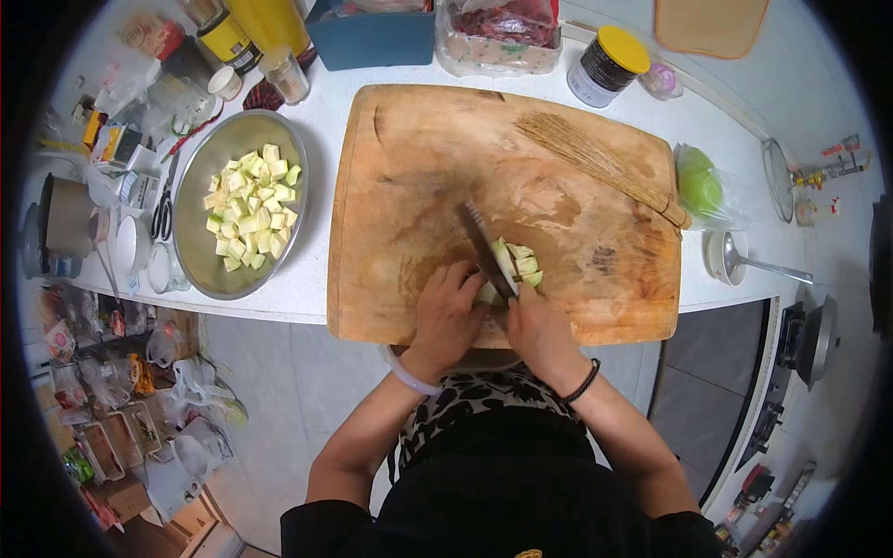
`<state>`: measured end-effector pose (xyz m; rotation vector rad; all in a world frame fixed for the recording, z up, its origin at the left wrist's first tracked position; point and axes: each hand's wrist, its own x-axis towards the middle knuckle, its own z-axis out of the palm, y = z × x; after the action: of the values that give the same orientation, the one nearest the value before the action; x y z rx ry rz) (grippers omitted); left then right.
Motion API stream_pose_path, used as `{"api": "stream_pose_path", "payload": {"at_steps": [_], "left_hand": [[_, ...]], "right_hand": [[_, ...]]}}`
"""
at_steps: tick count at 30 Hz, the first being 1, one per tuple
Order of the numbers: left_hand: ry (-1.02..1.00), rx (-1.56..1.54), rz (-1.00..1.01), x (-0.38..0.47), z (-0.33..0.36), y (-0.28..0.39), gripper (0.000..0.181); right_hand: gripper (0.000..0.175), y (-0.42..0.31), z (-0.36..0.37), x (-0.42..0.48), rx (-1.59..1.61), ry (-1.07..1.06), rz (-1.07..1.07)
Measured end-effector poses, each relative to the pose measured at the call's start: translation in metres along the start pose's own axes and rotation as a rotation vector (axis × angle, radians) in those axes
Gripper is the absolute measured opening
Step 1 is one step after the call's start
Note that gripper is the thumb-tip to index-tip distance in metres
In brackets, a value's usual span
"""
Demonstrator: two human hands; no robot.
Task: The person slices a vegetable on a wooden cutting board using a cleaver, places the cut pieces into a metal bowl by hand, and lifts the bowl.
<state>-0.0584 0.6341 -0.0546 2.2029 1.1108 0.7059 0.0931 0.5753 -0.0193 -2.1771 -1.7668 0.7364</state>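
Note:
My right hand grips the handle of a kitchen knife, its broad blade slanting away to the upper left and blurred at the tip. Just left of the blade, my left hand has its fingers curled down on a pale green vegetable piece, mostly hidden by hand and knife. Several cut vegetable chunks lie against the blade's right side. Under both hands is a large wooden cutting board, with damp patches. To its left, a steel bowl holds many pale green cubes.
A straw whisk brush lies across the board's upper right. Behind stand a blue bin and a yellow-lidded can. At right are a bagged green item and a bowl with a ladle. Black-handled scissors lie left.

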Motion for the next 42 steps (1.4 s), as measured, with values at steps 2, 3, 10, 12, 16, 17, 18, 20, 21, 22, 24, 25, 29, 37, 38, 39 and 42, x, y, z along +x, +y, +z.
{"api": "stream_pose_path", "payload": {"at_steps": [2, 3, 10, 12, 16, 17, 18, 20, 21, 22, 24, 25, 29, 37, 38, 39, 42], "left_hand": [[0.05, -0.156, -0.023, -0.003, -0.001, -0.007, 0.049], [0.053, -0.146, -0.025, -0.003, -0.007, -0.013, 0.049], [-0.057, -0.344, -0.359, -0.02, -0.032, -0.009, 0.049], [-0.065, -0.292, -0.336, -0.017, -0.021, 0.003, 0.051], [-0.062, -0.205, -0.304, -0.012, -0.014, 0.01, 0.053], [-0.06, -0.186, -0.273, -0.012, -0.012, 0.007, 0.052], [-0.059, -0.165, -0.244, -0.013, -0.01, 0.004, 0.052], [-0.06, -0.169, -0.244, -0.015, -0.008, 0.003, 0.05], [-0.056, -0.179, -0.24, -0.015, -0.008, 0.003, 0.048], [-0.061, -0.177, -0.238, -0.015, -0.006, 0.002, 0.048], [-0.07, -0.083, -0.196, -0.016, -0.003, 0.001, 0.044], [-0.071, -0.084, -0.198, -0.016, -0.001, 0.002, 0.044], [0.003, 0.055, -0.159, -0.016, 0.001, 0.006, 0.038], [0.007, 0.084, -0.188, -0.018, -0.002, 0.002, 0.032], [0.029, 0.11, -0.163, -0.018, -0.004, 0.003, 0.031], [0.049, 0.135, -0.135, -0.016, -0.007, 0.004, 0.029], [0.047, 0.149, -0.206, -0.028, -0.017, 0.004, 0.03]], "right_hand": [[0.012, 0.01, -0.006, 0.0, 0.096, 0.056, 0.019], [0.014, 0.013, -0.014, -0.004, 0.316, 0.071, 0.062], [0.024, 0.056, -0.054, -0.038, 0.934, 0.127, 0.412], [0.026, 0.071, -0.057, -0.047, 1.054, 0.106, 0.507], [0.026, 0.089, -0.049, -0.065, 1.031, 0.038, 0.551], [0.026, 0.088, -0.048, -0.068, 1.035, 0.038, 0.551], [0.025, 0.079, -0.049, -0.07, 0.928, 0.005, 0.496], [0.02, 0.054, -0.06, -0.07, 0.685, -0.121, 0.411], [0.02, 0.045, -0.059, -0.07, 0.689, -0.118, 0.415], [0.018, 0.038, -0.056, -0.069, 0.512, -0.087, 0.242], [0.014, 0.021, -0.058, -0.066, 0.285, -0.089, 0.096], [0.014, 0.02, -0.059, -0.067, 0.285, -0.091, 0.098], [0.015, 0.023, -0.068, -0.074, 0.153, -0.118, 0.086], [0.014, 0.045, -0.071, -0.092, -0.042, -0.263, -0.07], [0.013, 0.042, -0.069, -0.089, -0.036, -0.249, -0.062], [0.013, 0.041, -0.067, -0.087, -0.031, -0.234, -0.053], [0.013, 0.048, -0.056, -0.081, -0.007, -0.141, 0.025]]}}
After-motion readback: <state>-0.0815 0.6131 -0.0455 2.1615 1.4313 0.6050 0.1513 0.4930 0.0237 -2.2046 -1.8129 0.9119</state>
